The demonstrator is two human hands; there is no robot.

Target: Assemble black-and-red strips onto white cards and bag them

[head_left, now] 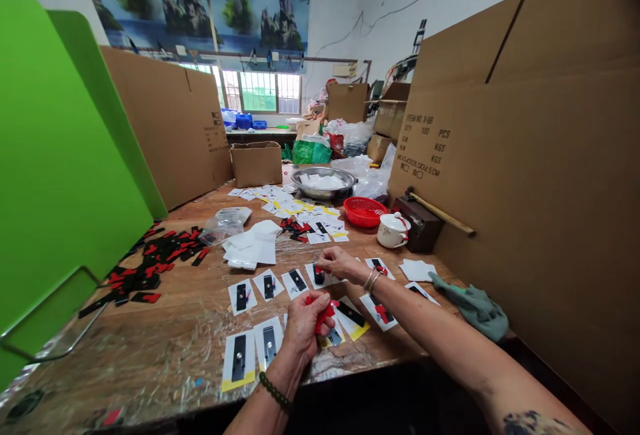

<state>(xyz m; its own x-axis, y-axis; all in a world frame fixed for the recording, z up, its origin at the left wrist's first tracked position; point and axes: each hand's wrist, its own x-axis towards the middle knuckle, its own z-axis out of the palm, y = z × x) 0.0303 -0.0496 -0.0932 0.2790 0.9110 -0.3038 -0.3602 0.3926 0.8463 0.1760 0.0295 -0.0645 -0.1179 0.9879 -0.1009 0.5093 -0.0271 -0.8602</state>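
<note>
My left hand (303, 325), with a dark bead bracelet at the wrist, is closed around a bunch of small red pieces (324, 312). My right hand (343, 265) reaches further forward, its fingers pinched on a small red piece at a white card (316, 282) with a black strip. Around both hands lie rows of such cards, among them a near-left card (239, 360) with a yellow edge and a black strip bearing a silver dot. A card with a red piece (384, 314) across its black strip lies under my right forearm. My hands hide some cards.
A heap of black-and-red strips (155, 258) lies left, near a green panel (65, 122). Stacked white sheets (253, 245), a red basket (365, 214), a lidded white cup (393, 230) and a metal basin (324, 193) stand beyond. A tall carton (530, 155) walls the right; a grey-green cloth (473, 308) lies beside it.
</note>
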